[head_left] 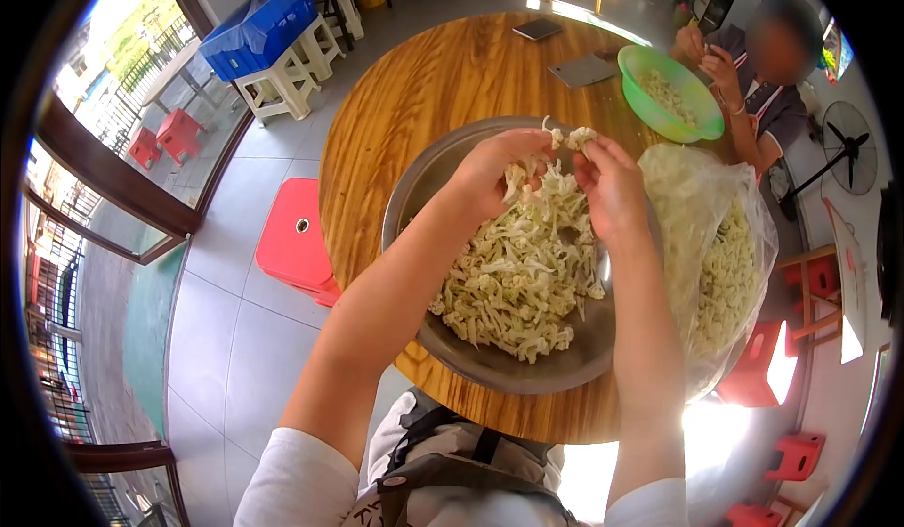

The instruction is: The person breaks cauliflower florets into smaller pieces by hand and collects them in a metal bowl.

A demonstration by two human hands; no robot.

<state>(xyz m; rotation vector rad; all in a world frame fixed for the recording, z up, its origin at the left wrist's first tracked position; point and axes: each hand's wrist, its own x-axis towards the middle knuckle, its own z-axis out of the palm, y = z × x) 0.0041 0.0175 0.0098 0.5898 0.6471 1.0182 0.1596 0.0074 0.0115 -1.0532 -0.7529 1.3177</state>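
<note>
Both my hands are over the far part of a wide metal bowl (591, 362), which holds a heap of cauliflower pieces (518, 287). My left hand (499, 171) is closed on a cauliflower piece, with more pieces showing below its fingers. Between the fingertips of my right hand (612, 183) is a small cauliflower floret (579, 137). The two hands nearly meet at the fingertips. Just right of the bowl stands a clear plastic bag (683, 183) full of more cauliflower pieces.
The bowl rests on a round wooden table (414, 75). A green basin (640, 103) with cauliflower sits near a co-worker (767, 84), whose hands are raised. A dark flat object (538, 29) and a grey one (582, 70) lie farther back. A red stool (292, 235) stands left.
</note>
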